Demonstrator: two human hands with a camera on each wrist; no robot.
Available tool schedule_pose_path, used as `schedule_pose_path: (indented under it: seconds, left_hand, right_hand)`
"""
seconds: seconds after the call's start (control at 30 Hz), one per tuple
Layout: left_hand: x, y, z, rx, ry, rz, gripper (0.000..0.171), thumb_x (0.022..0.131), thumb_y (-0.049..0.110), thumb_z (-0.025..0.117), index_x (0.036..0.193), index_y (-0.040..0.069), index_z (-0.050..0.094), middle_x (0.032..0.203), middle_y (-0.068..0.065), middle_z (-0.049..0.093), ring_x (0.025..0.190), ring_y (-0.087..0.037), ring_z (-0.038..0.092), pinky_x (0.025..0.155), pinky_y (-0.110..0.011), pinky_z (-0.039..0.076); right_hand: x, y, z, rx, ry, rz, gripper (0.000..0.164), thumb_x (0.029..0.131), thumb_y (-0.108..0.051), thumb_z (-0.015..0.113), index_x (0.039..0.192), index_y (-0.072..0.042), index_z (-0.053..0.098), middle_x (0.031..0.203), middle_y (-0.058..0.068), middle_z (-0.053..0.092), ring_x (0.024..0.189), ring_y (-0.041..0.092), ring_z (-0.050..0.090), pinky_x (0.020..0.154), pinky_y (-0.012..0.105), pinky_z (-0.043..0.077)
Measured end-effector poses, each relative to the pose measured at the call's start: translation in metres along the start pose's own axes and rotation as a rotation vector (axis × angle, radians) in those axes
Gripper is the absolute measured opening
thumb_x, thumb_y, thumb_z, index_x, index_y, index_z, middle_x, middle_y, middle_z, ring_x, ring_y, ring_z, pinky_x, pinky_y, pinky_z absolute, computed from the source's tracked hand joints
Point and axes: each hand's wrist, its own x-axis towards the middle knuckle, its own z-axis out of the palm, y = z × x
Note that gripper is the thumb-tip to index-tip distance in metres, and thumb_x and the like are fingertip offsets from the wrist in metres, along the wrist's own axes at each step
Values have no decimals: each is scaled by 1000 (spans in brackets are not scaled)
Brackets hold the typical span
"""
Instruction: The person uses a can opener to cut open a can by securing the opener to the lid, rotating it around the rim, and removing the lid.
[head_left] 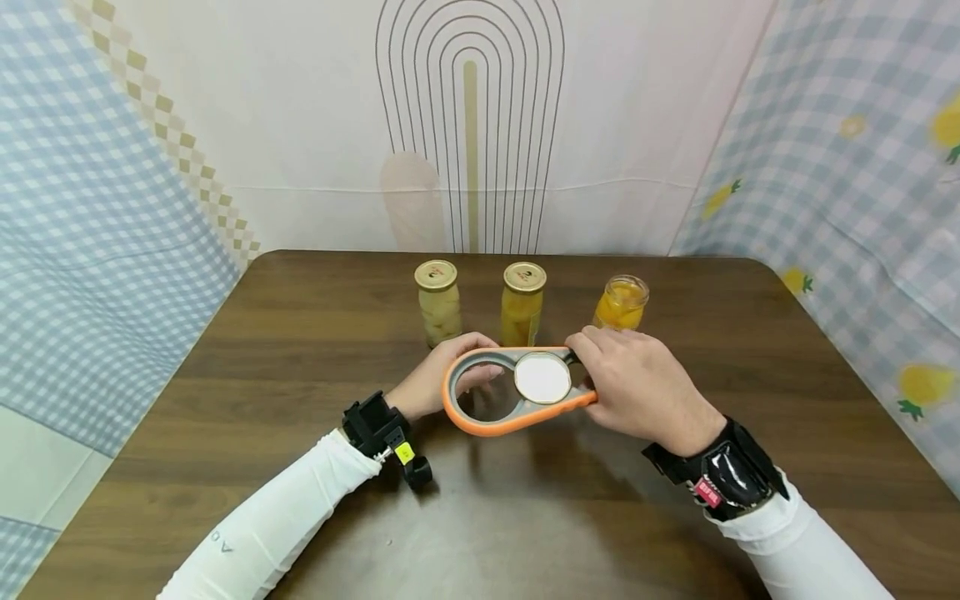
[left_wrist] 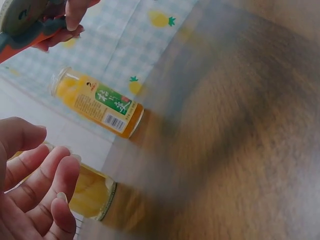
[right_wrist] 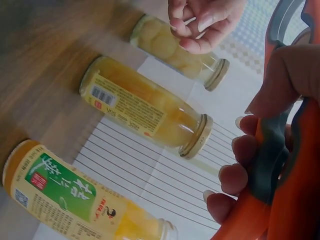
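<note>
My right hand [head_left: 645,383] grips the narrow end of an orange and grey jar opener [head_left: 480,429], held above the table. A jar lid [head_left: 543,377], its white underside facing up, sits in the opener's smaller opening. My left hand [left_wrist: 42,190] holds nothing, its fingers loosely bent; in the head view it is partly behind the opener's large ring. An uncapped jar of orange fruit [head_left: 621,304] stands beyond my right hand. Two jars with gold lids stand to its left: a yellow fruit jar [head_left: 522,308] and a jar of pale round fruit [head_left: 439,308].
All three jars stand toward the far side of the brown wooden table [head_left: 300,333]. A white patterned cloth [head_left: 315,125] hangs behind it, and checked cloths hang at the left and right. The opener's shadow falls on the tabletop.
</note>
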Motion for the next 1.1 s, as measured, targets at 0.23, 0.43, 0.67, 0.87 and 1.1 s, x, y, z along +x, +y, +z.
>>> schedule_pose_path:
  seconds: [0.23, 0.43, 0.67, 0.87, 1.1]
  left_hand:
    - [2, -1, 0, -125, -37, 5, 27, 95, -1, 67, 121, -3, 61, 105, -27, 68, 87, -34, 67, 73, -31, 57]
    - [1, 0, -1, -82, -23, -34, 26, 96, 5, 66, 121, -2, 63, 106, -18, 69, 92, -31, 67, 81, -23, 54]
    - [1, 0, -1, 2, 3, -118, 26, 99, 14, 67, 121, 0, 64, 104, -12, 70, 84, -13, 66, 77, -23, 53]
    - [1, 0, -2, 18, 10, -126, 27, 98, 15, 68, 120, 0, 64, 103, -12, 70, 82, -13, 65, 75, -23, 52]
    - [2, -1, -4, 12, 6, -134, 27, 99, 15, 67, 121, 0, 63, 102, -13, 71, 81, -12, 66, 75, -26, 56]
  right_hand:
    - [-5, -1, 5, 13, -16, 0, 37, 62, -11, 74, 96, -8, 60, 83, 1, 61, 74, 21, 64, 67, 38, 56]
    - [-7, -3, 11, 19, -45, -2, 37, 62, -8, 72, 96, -8, 59, 87, 2, 62, 80, 22, 65, 72, 40, 56]
    - [-10, -6, 18, 76, -128, -15, 38, 70, 5, 70, 104, -6, 59, 93, 6, 58, 87, 25, 60, 85, 42, 55]
    - [-11, -8, 22, 82, -114, -52, 38, 75, 6, 71, 110, -3, 59, 100, 8, 56, 95, 28, 58, 93, 43, 53]
    - [-12, -11, 24, -21, -40, -72, 36, 77, -2, 75, 111, -4, 61, 108, 12, 54, 97, 31, 52, 86, 43, 46]
